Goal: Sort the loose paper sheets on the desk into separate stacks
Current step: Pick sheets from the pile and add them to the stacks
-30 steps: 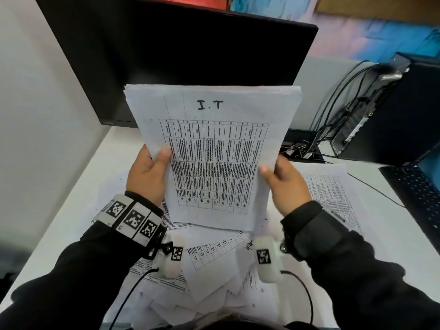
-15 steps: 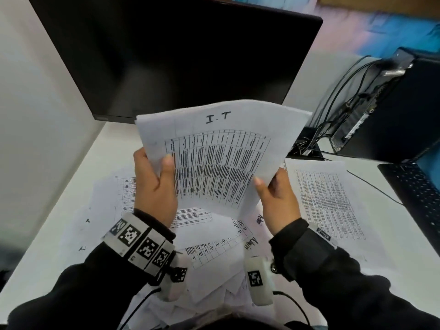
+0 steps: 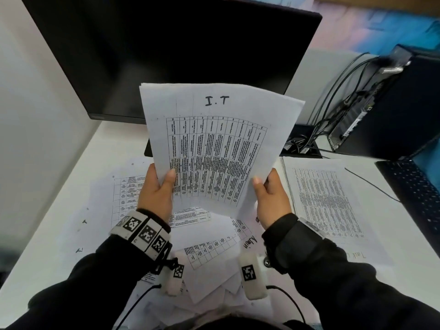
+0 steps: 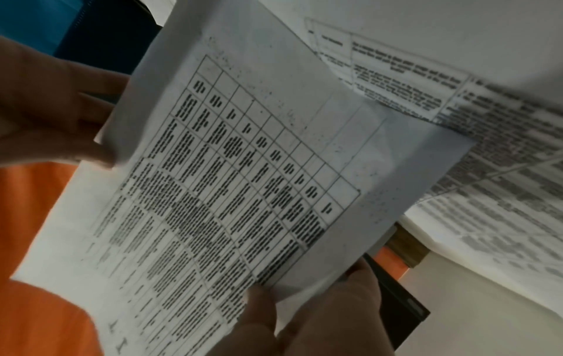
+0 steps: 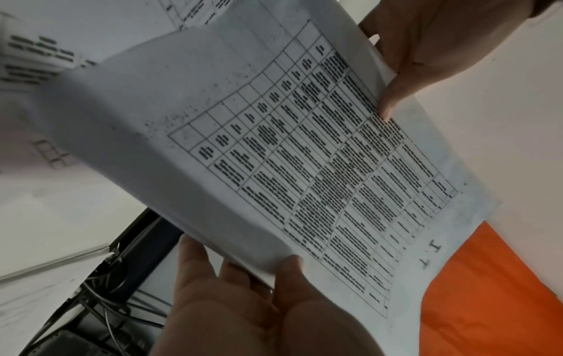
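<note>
Sheets marked "I.T" (image 3: 217, 148) are lifted clear of the white desk (image 3: 71, 177), held up in front of the dark monitor (image 3: 171, 55) that stands along the desk's far edge. They form a thin bundle, more than one page, with edges slightly fanned at the top left corner; the front page carries a printed table and bows gently between the two grips. The left hand (image 3: 156, 194) clamps the bundle's lower left edge, thumb pressed on the front and fingers behind. The right hand (image 3: 271, 198) grasps the lower right corner the same way, thumb on the printed face; the right wrist view shows its fingers (image 5: 201, 272) curled under the paper.

Beneath the raised bundle, loose sheets (image 3: 209, 256) lie scattered and overlapping across the middle and near edge of the desk, some skewed, one bearing handwriting that looks like "Admin". More printed pages (image 3: 126, 194) lie flat toward the left side. A separate stack (image 3: 326, 201) lies squared up toward the right side of the desk, apart from the scattered heap, its top page showing a dense table.

A computer tower (image 3: 390, 103) with cables (image 3: 333, 98) stands at the far right corner, and a black keyboard (image 3: 416, 189) lies along the right edge. No tray, box or folder shows anywhere; every sheet lies on the bare desk or in the hands.
</note>
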A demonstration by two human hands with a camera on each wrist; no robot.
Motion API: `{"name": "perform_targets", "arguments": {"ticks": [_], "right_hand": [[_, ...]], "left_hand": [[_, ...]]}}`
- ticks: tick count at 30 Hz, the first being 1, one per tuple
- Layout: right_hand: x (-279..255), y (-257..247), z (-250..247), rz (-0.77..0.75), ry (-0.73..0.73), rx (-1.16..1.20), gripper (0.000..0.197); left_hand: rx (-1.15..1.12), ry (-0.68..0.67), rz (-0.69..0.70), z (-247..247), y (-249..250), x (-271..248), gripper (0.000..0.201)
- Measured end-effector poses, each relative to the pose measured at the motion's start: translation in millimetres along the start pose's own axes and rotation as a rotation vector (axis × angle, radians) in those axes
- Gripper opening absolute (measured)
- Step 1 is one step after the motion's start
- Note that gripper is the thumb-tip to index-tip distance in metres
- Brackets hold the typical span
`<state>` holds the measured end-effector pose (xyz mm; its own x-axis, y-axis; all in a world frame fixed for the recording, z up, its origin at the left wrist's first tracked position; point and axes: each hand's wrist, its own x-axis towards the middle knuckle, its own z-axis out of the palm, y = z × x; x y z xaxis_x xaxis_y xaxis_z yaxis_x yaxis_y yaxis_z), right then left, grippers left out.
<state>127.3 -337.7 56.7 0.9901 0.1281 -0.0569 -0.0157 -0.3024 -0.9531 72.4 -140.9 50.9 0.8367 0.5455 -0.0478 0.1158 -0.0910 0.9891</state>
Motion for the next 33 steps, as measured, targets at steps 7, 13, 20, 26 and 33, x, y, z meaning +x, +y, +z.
{"name": "perform_targets", "arguments": {"ticks": [7, 13, 20, 26, 33], "right_hand": [[1.9, 7.6, 4.1, 0.028, -0.024, 0.008, 0.035], [4.1, 3.8, -7.4, 0.02, 0.04, 0.03, 0.018], [1.7, 14.5, -22.8, 0.141, -0.07, -0.161, 0.03], [-8.5, 23.4, -33.8, 0.228, -0.078, -0.138, 0.008], [-4.0, 52.1, -68.5, 0.373, -0.025, -0.196, 0.021]], "left_hand": [[0.072, -0.056, -0.018, 5.5, -6.6, 0.2, 0.025], [0.096, -0.042, -0.001, 0.6, -4.0, 3.1, 0.028], [0.053, -0.095, -0.023, -1.6, -5.4, -6.0, 0.022], [0.106, -0.104, -0.022, 14.0, -15.7, -10.3, 0.018], [0.11, -0.271, -0.115, 19.0, -42.4, -18.1, 0.012]]}}
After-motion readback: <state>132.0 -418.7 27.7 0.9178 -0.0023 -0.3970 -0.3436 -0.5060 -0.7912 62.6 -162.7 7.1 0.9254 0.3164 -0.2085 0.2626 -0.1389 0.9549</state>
